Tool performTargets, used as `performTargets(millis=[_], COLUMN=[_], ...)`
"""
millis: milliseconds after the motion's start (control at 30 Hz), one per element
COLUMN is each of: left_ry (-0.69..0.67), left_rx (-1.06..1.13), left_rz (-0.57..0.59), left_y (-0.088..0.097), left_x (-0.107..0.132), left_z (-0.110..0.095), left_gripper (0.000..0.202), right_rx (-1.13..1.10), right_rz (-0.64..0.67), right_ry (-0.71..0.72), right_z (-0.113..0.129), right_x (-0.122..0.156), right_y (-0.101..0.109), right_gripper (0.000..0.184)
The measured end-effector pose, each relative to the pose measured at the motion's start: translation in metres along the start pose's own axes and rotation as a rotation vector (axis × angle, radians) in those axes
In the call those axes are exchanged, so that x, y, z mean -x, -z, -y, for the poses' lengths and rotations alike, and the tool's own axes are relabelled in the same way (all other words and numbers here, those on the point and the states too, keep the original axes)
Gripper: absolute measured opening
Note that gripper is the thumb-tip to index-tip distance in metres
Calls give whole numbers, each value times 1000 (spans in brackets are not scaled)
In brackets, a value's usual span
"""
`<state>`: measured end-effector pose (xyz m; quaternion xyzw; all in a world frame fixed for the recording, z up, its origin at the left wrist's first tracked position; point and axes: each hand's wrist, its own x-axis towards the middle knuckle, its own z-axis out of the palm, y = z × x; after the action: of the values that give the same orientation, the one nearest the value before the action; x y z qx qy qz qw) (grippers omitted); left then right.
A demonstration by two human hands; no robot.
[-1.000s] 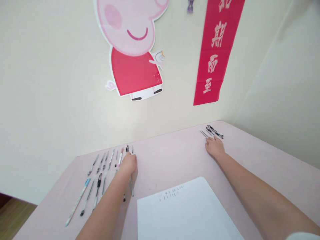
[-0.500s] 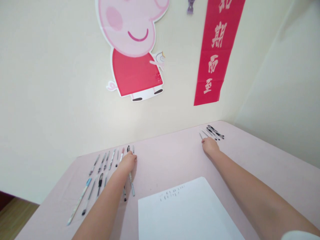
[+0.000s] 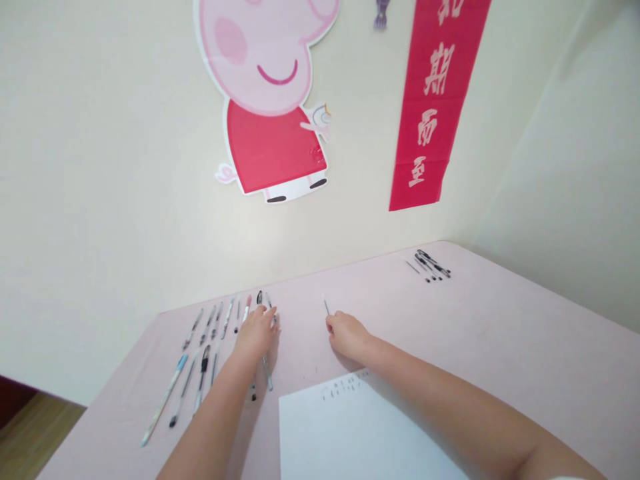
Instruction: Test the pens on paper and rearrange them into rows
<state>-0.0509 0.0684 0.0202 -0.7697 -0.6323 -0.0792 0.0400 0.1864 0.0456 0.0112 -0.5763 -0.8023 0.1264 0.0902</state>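
Observation:
My right hand [image 3: 349, 339] is above the middle of the table, closed in a pinch on a thin pen [image 3: 327, 306] whose slim end points toward the wall. My left hand [image 3: 256, 335] rests over the right end of the upper row of pens, its fingers spread. Beside its fingertips lie a pen with a black cap [image 3: 259, 297] and a slim clear pen [image 3: 269, 299], partly covered by the hand. A pink-ended pen [image 3: 247, 304] lies just left of it. My left forearm hides part of the lower row.
Several pens [image 3: 193, 328] lie in two rows on the pink table [image 3: 310, 300], including a blue-capped one [image 3: 165, 400]. Black pens [image 3: 433, 264] lie in a group at the far right, by a thin pen [image 3: 412, 267]. White paper [image 3: 345, 433] with small writing lies in front.
My right hand has moved left from the far-right pen group to the table's middle, bringing one thin pen. The fingers of my left hand have spread apart.

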Motion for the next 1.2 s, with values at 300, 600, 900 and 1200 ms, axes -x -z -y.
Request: performTargets(millis=[300, 600, 900, 1200], left_ry=[13, -19, -46, -37], left_rx=[-156, -103, -66, -120], left_rz=[-94, -76, -65, -69], left_y=[0, -7, -7, -2], left_x=[79, 96, 97, 94], left_z=[-33, -9, -9, -13], left_gripper=[38, 38, 42, 40], right_rx=[9, -25, -84, -313], right_rz=[77, 90, 89, -2], right_ry=[256, 370, 388, 279], right_z=[67, 105, 116, 68], right_x=[18, 24, 19, 3], right_y=[-13, -22, -26, -11], right_gripper=[21, 25, 35, 38])
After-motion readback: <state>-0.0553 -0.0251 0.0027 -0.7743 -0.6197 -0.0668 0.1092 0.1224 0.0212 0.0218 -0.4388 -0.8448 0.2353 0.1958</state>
